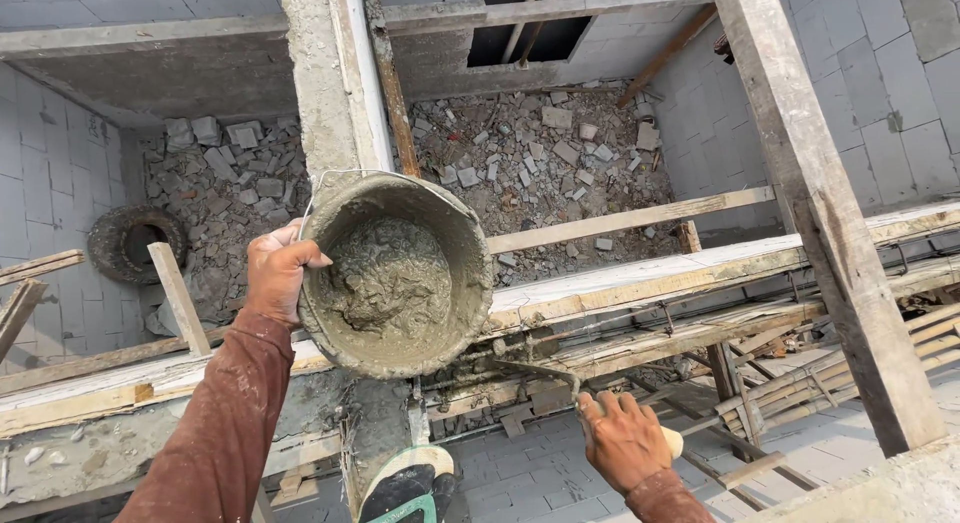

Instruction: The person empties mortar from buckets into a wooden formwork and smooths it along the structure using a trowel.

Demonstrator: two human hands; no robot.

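My left hand [280,273] grips the rim of a mortar-caked round bucket [468,245] and holds it tilted toward me. Wet grey mortar [385,278] lies in its lower half. A thin wire handle loops over the bucket's far rim. My right hand [622,438] is lower right of the bucket, closed around the pale wooden handle of a trowel [673,444]. The trowel's thin metal shank [545,369] runs up-left toward the bucket's underside, where the blade is mostly hidden. Both sleeves are brown and spattered.
A rough concrete column [335,83] rises behind the bucket. Wooden formwork planks [640,273] run left to right, and a thick wooden post [820,183] stands at the right. Below lie rubble [540,153] and a tyre [130,243]. My shoe [410,488] is at the bottom edge.
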